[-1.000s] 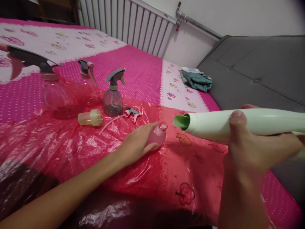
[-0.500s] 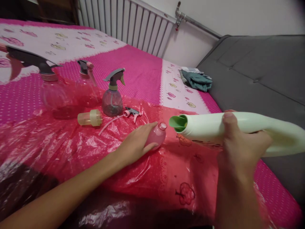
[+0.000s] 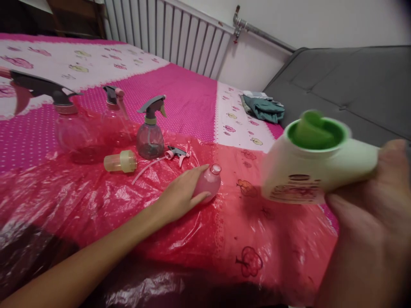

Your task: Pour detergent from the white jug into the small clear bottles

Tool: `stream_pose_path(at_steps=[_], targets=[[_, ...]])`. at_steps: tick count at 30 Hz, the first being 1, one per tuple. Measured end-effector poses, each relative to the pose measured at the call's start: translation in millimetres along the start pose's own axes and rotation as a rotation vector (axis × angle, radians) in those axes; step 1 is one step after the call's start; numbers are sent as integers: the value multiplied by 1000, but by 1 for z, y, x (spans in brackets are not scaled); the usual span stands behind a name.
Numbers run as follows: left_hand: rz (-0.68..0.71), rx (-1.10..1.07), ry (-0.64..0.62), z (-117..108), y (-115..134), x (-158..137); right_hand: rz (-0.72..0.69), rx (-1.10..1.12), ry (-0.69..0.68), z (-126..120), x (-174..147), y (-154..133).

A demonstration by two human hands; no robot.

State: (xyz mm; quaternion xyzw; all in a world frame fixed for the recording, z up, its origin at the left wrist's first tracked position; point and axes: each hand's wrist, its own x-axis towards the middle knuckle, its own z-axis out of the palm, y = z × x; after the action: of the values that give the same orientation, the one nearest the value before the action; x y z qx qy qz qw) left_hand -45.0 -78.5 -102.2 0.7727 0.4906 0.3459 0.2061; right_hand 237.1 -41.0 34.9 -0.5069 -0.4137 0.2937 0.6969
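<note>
My left hand (image 3: 183, 192) is wrapped round a small pink bottle (image 3: 210, 183), whose uncapped neck points up and a little to the right. My right hand (image 3: 372, 214) grips a pale green detergent jug (image 3: 298, 171) by its handle, off to the right of the bottle. The jug's green pouring spout (image 3: 313, 128) faces up, and its outline is blurred by motion. Left of the bottle lies a trigger sprayer head (image 3: 175, 154) with a thin pink tube. A yellow translucent cap (image 3: 120, 162) rests on its side farther left.
Several spray bottles stand at the left: a grey one (image 3: 150, 137), a pink one (image 3: 112, 115) and a large one (image 3: 70, 132). Red plastic sheet (image 3: 180, 239) covers the near bed. Folded clothes (image 3: 263, 108) lie by the grey headboard (image 3: 349, 81); a radiator (image 3: 167, 34) stands behind.
The jug has swung back from beside the bottle's mouth to the right, tipping from nearly level to spout-up. My left hand still holds the bottle in about the same place.
</note>
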Motion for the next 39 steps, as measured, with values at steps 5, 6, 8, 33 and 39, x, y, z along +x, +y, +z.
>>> stream_pose_path(at_steps=[5, 6, 8, 33, 39], targets=[[-25, -14, -13, -1, -3, 0, 293, 173, 21, 14, -3, -11], [-29, -17, -14, -2, -3, 0, 376, 219, 21, 19, -6, -8], [-34, -17, -21, -4, -3, 0, 518, 327, 36, 27, -11, 1], [-132, -110, -91, -25, 4, 42, 604, 527, 66, 26, -3, 69], [-107, -242, -79, -28, 5, 47, 616, 527, 42, 26, -3, 71]])
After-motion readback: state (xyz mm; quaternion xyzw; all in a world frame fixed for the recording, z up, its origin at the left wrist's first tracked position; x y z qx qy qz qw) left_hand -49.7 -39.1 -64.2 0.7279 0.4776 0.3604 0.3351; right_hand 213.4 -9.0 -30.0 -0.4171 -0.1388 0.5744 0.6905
